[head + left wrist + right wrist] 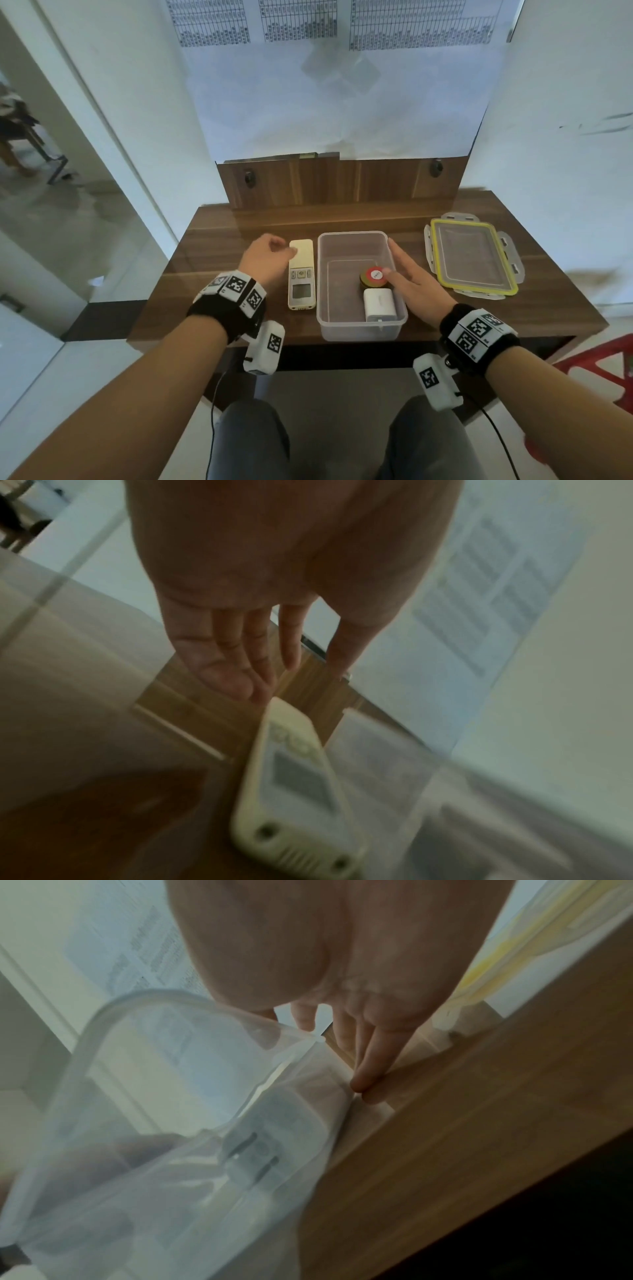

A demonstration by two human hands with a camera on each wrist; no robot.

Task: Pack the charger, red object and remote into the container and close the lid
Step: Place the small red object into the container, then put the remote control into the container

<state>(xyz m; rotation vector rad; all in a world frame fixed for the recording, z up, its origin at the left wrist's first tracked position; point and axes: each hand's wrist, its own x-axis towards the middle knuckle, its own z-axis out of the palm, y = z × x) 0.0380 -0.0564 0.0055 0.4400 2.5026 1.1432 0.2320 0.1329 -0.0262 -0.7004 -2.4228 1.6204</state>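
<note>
two things sit in the container (356, 240) right now: the white charger (379, 303) at the near end, prongs showing through the clear wall in the right wrist view (253, 1158), and the red object (373, 277), a round red-topped piece, just beyond it and close beside it. the remote (301, 274) lies flat on the table (219, 246), just left of the container and parallel to its long side, screen end toward the person. left hand (269, 257) is at the remote's far end, and from the head view the fingers look curled in at that end; the left wrist view is blurred and shows the fingers (219, 658) fairly straight, pointing down, tips right by the remote's far end (298, 764), so whether they actually touch or pinch it, cannot tell. right hand (416, 281) lies along the container's right wall, fingers spread and straight, thumb tip over the rim beside the red object; the right wrist view shows a fingertip (363, 1081) down at the foot of that wall. the lid (472, 260), yellow-sealed, lies flat on the table to the right, apart from the container.
</note>
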